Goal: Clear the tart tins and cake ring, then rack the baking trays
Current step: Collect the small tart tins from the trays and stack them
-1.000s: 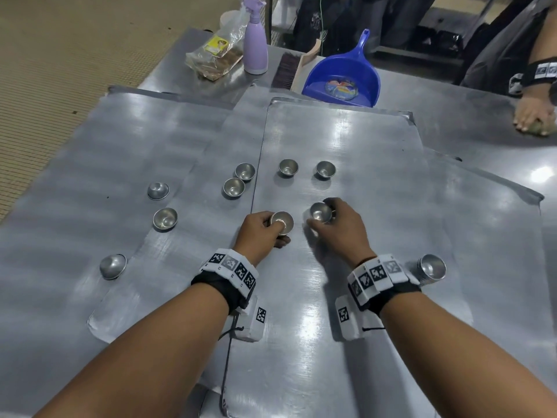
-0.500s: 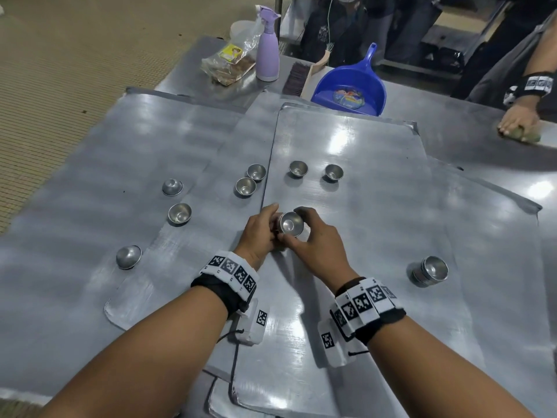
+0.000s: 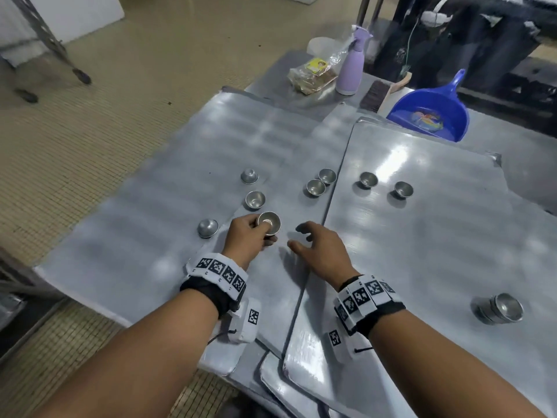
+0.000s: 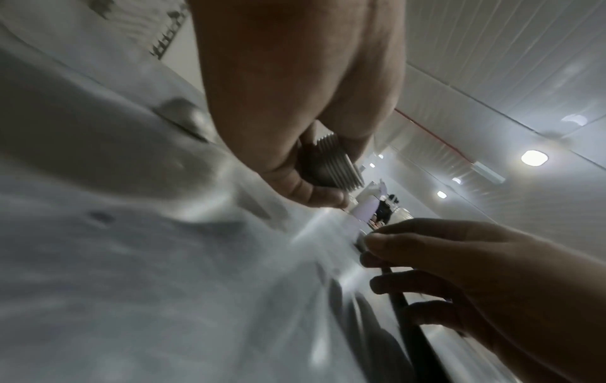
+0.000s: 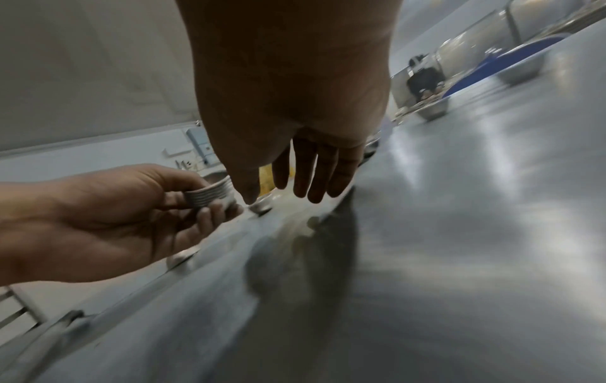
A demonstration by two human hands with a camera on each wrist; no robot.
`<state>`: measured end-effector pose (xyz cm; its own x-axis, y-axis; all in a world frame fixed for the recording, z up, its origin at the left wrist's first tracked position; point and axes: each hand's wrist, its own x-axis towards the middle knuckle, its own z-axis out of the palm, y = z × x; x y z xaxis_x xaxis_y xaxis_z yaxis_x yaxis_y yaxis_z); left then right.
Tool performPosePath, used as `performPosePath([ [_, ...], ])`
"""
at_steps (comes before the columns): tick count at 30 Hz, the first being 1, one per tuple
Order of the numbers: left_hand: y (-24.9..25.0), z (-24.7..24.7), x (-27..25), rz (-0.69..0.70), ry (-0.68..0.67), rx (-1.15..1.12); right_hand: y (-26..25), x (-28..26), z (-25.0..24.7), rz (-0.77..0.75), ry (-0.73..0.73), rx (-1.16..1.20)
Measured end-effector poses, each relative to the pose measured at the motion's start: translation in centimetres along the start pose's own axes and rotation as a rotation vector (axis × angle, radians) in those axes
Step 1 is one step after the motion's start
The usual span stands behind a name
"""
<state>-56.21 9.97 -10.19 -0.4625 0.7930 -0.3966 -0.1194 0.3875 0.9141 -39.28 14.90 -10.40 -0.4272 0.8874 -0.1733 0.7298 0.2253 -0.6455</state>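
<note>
My left hand [image 3: 251, 233] grips a nested stack of small metal tart tins [image 3: 269, 222], just above the overlapping baking trays [image 3: 422, 236]. The stack's ridged rims show in the left wrist view [image 4: 334, 165] and the right wrist view [image 5: 211, 194]. My right hand [image 3: 313, 242] hovers beside it, fingers spread and empty. Loose tins sit around: two upside down [image 3: 207, 228] [image 3: 249, 176], one upright [image 3: 255, 200], a pair [image 3: 316, 187] [image 3: 327, 175], and two further right [image 3: 368, 179] [image 3: 403, 189]. Another stack [image 3: 500, 309] lies on its side at the right.
A blue dustpan [image 3: 431, 113], a brush [image 3: 376, 95], a lilac spray bottle [image 3: 351, 64] and a bagged loaf [image 3: 313, 73] stand at the table's far end. The table's left edge drops to a tiled floor. A rack leg [image 3: 54, 46] is at far left.
Both hands brought their tins together into one stack. The left hand then carried it leftward, and the right hand let go and opened. The camera swung left.
</note>
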Motion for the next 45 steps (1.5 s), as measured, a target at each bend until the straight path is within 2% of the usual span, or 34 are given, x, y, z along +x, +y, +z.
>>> performPosePath([
  [8,-1.7,-8.9,-1.6,0.022,0.240,-0.090,-7.3,3.8,6.0,-0.118,-0.154,-0.097],
  [15,-2.6,-14.5,-3.1,0.006,0.359,-0.137,-13.3,6.2,9.7,-0.264,-0.251,-0.248],
  [21,-3.3,-17.0,-4.5,-0.009,0.405,-0.161,-14.9,6.5,10.9,-0.299,-0.292,-0.402],
  [29,-3.3,-16.6,-4.5,-0.014,0.364,-0.152,-13.7,5.4,10.1,-0.285,-0.293,-0.340],
  [34,-2.4,-14.4,-3.7,0.008,0.294,-0.110,-10.8,3.2,8.4,-0.128,-0.134,-0.150],
  [45,-0.8,-8.9,-3.2,0.010,0.124,-0.043,-5.9,0.4,5.4,0.001,-0.019,-0.062],
])
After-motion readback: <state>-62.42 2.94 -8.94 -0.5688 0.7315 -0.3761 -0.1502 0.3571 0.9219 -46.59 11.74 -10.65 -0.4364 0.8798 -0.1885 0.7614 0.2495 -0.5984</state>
